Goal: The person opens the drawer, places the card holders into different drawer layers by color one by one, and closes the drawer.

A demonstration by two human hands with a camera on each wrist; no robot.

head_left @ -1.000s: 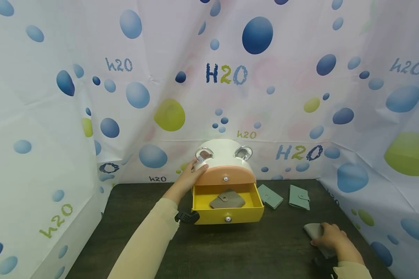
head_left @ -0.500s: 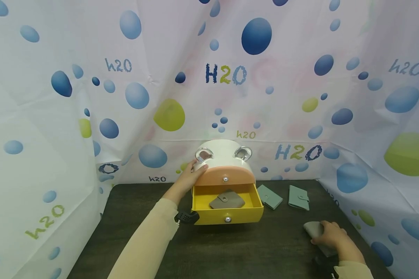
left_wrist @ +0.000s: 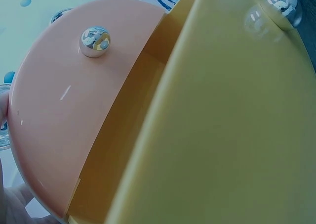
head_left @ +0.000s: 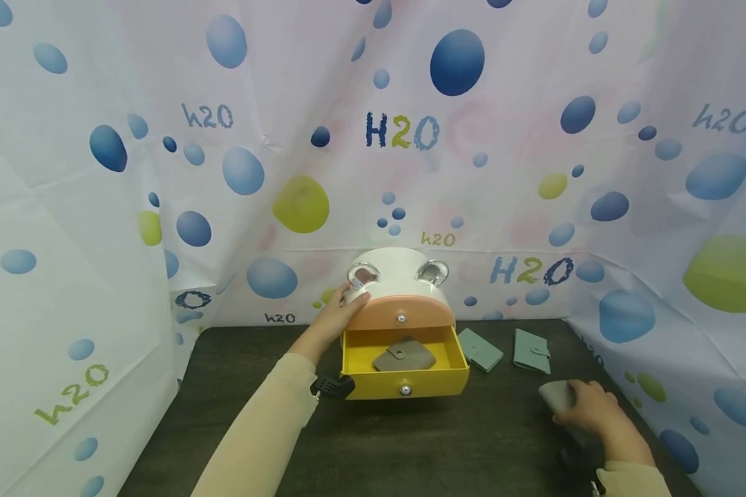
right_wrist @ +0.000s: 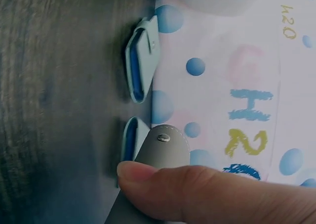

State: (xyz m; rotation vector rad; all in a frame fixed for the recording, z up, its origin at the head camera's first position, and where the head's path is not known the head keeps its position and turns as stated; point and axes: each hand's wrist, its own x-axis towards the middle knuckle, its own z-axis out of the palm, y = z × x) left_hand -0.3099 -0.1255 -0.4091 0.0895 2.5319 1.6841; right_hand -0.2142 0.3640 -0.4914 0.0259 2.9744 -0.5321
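Note:
My left hand [head_left: 331, 323] grips the left side of a small rounded cabinet [head_left: 398, 273] with a white top, thumb near the edge of its orange upper front. The yellow lower drawer [head_left: 379, 386] is pulled out, and a grey-brown snap wallet [head_left: 410, 355] lies inside. In the left wrist view the yellow drawer front [left_wrist: 222, 110] fills much of the picture. At the right, my right hand [head_left: 597, 417] pinches a grey wallet [head_left: 556, 396], its thumb [right_wrist: 173, 189] across the wallet [right_wrist: 165, 152] by the metal snap in the right wrist view.
Two green wallets, one [head_left: 481, 350] beside the cabinet and another [head_left: 532, 351] further right, lie near the back of the dark table [head_left: 410, 449]. A patterned sheet [head_left: 503, 172] hangs behind and along both sides.
My right hand and the grey wallet have risen slightly from where they were. The left hand, the cabinet and its drawer have stayed in place.

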